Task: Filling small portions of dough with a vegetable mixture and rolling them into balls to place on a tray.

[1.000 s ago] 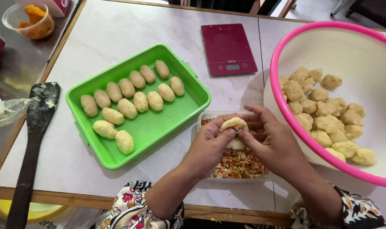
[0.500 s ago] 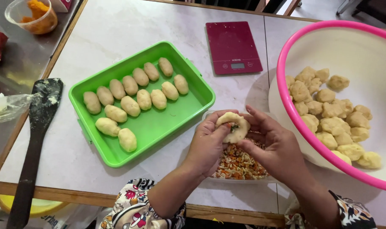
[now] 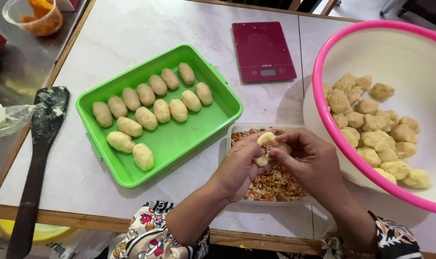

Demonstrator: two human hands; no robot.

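Observation:
My left hand (image 3: pixel 239 168) and my right hand (image 3: pixel 311 165) together pinch a pale piece of dough (image 3: pixel 266 144) between their fingertips. They hover over a clear container (image 3: pixel 237 132) filled with chopped orange, white and green filling (image 3: pixel 275 184). Left of the hands a green tray (image 3: pixel 198 129) holds several shaped dough ovals (image 3: pixel 155 108) in rows. On the right a white basin with a pink rim (image 3: pixel 323 120) holds several rough dough lumps (image 3: pixel 376 132).
A dark red kitchen scale (image 3: pixel 263 50) lies at the back of the white table. A black spatula (image 3: pixel 38 153) rests at the left edge beside a plastic bag (image 3: pixel 4 122). A clear cup with orange contents (image 3: pixel 35 17) stands at the far left corner.
Both hands have stayed over the filling container, working the dough piece between the fingers; it now sits folded more tightly between the fingertips. The view has shifted slightly.

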